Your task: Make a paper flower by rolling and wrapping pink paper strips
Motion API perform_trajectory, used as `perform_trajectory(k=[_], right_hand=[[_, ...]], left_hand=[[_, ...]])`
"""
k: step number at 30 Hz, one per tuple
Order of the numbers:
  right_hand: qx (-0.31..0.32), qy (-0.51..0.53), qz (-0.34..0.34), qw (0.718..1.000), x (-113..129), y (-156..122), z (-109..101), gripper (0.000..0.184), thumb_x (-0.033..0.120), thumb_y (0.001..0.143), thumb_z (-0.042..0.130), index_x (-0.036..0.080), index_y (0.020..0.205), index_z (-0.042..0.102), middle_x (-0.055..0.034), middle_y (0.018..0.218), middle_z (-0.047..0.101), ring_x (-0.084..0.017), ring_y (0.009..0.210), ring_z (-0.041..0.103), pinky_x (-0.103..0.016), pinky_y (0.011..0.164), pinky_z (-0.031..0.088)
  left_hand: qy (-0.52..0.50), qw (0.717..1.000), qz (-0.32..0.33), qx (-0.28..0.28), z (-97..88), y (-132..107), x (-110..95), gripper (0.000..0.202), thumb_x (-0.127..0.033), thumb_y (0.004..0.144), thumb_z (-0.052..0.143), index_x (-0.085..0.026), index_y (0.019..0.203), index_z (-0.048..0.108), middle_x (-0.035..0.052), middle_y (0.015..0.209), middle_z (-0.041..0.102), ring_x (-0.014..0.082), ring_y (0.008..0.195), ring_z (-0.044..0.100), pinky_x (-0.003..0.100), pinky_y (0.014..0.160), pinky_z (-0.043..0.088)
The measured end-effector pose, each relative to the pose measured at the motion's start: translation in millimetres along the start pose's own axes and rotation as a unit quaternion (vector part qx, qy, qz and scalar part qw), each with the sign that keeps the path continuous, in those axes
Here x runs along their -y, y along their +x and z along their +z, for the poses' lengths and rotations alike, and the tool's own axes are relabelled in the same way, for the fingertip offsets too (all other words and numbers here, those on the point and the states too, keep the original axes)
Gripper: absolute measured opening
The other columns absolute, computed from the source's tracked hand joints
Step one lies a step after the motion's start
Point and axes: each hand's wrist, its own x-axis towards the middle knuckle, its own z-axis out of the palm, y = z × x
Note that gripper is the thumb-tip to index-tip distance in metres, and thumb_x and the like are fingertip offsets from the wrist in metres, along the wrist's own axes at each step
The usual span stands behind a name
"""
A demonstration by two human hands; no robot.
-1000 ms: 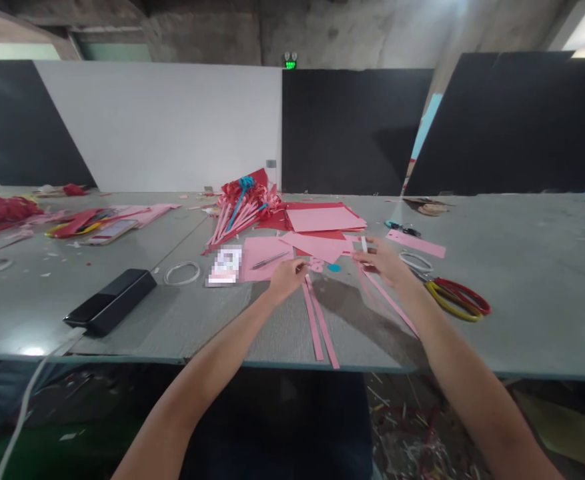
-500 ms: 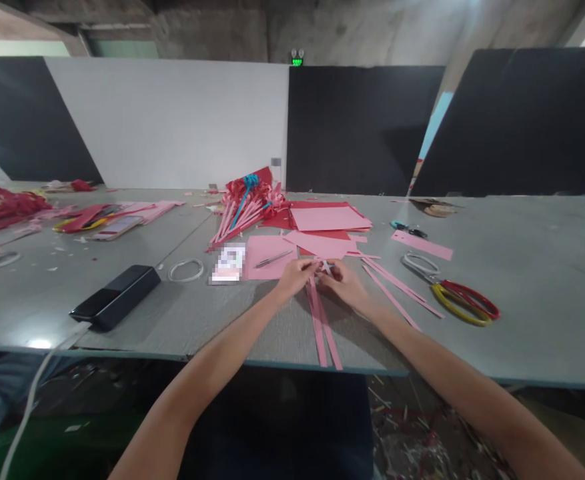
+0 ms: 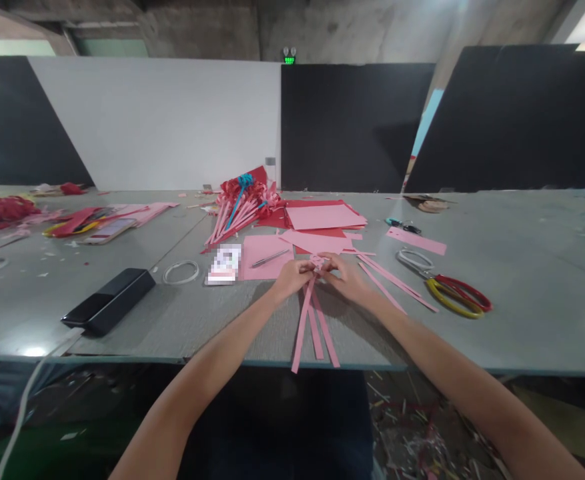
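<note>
Bare grey tabletop [image 3: 522,293] lies open to the right past the scissors [image 3: 455,293]. Left hand [image 3: 288,278] and right hand [image 3: 345,277], well apart a second ago, now meet. Their fingers pinch a small folded pink paper piece [image 3: 317,263], a long pink strip [image 3: 302,323] trailing over the near edge.

A pixelated card [image 3: 225,264] is unreadable; both forearms run off the bottom edge.

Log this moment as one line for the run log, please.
left hand: pinching pink paper strip top | right hand: pinching same spot, hands touching | strip hangs past table edge | scissors to the right
</note>
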Motion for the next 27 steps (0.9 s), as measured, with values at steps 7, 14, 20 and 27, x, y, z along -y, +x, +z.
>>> perform_trajectory(k=[7,14,20,27], right_hand=[[-0.032,-0.011,-0.016,0.999,-4.8,-0.4,2.5,0.028,0.032,0.086,0.052,0.020,0.112,0.051,-0.0026,0.078,0.066,-0.019,0.073,0.064,-0.035,0.072,0.050],[-0.025,-0.050,-0.021,0.998,-3.8,-1.1,1.3,0.027,0.023,0.084,0.051,0.020,0.111,0.050,-0.0015,0.076,0.066,-0.018,0.072,0.063,-0.034,0.071,0.050],[-0.026,-0.069,-0.025,0.997,-7.2,-0.7,1.0,0.028,0.020,0.082,0.051,0.019,0.110,0.051,-0.0013,0.076,0.066,-0.017,0.071,0.063,-0.033,0.068,0.050],[-0.018,-0.086,-0.011,0.996,-4.0,-1.5,-0.2,0.028,0.018,0.080,0.052,0.019,0.108,0.053,-0.0021,0.077,0.067,-0.018,0.070,0.064,-0.032,0.068,0.050]], left_hand=[[-0.005,1.000,0.008,0.013,1.7,-0.1,1.0,0.021,-0.017,0.070,0.048,-0.011,0.079,0.065,0.0035,0.077,0.069,0.0168,0.072,0.063,0.025,0.069,0.045],[-0.003,1.000,0.005,0.024,1.7,-1.7,-2.9,0.020,-0.016,0.070,0.049,-0.011,0.080,0.066,0.0073,0.081,0.071,0.0201,0.079,0.066,0.028,0.074,0.048],[0.024,0.999,0.009,0.030,1.5,-3.5,-5.1,0.020,-0.015,0.074,0.048,-0.019,0.076,0.068,0.0025,0.083,0.072,0.0198,0.082,0.066,0.030,0.078,0.049],[0.089,0.996,-0.010,0.014,2.5,-5.7,-12.8,0.019,-0.017,0.075,0.051,-0.024,0.073,0.069,-0.0023,0.081,0.072,0.0178,0.079,0.065,0.028,0.076,0.050]])
